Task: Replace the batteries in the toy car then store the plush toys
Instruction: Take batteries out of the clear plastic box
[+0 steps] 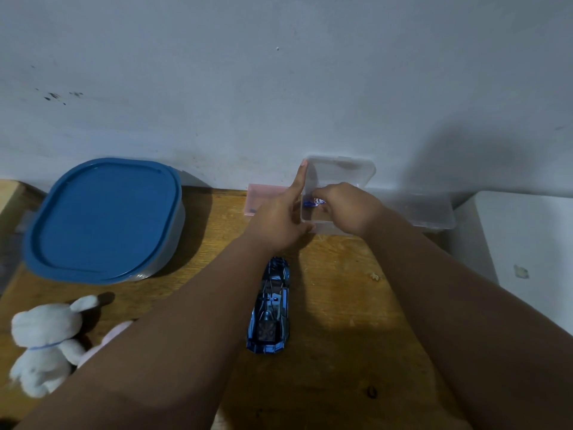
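A metallic blue toy car (269, 308) lay lengthwise at the middle of the wooden worktop (341, 305), between the person's two outstretched forearms and touched by neither hand. At the far left stood a large rounded container with a blue lid (105, 218), its lid on. In front of it, at the near-left edge, sat a white plush toy (46, 339), and just beside it a pale pink plush toy (108, 336), mostly hidden behind the left forearm.

Against the grey wall (279, 88) at the back stood a small clear plastic box (328, 228) with its hinged lid (344, 169) raised. A flat pink box (263, 197) lay just to its left and a second clear box (424, 212) to its right. A white surface (533, 243) adjoined the worktop on the right.

The left hand (276, 221) was beside the open box, its forefinger (299, 181) straight up along the left edge of the raised lid and its thumb at the box's near-left corner; its other fingers were hidden. The right hand (347, 209) reached down into the box, fingers curled and pinching a small blue-and-white object (313, 202), too small to identify.
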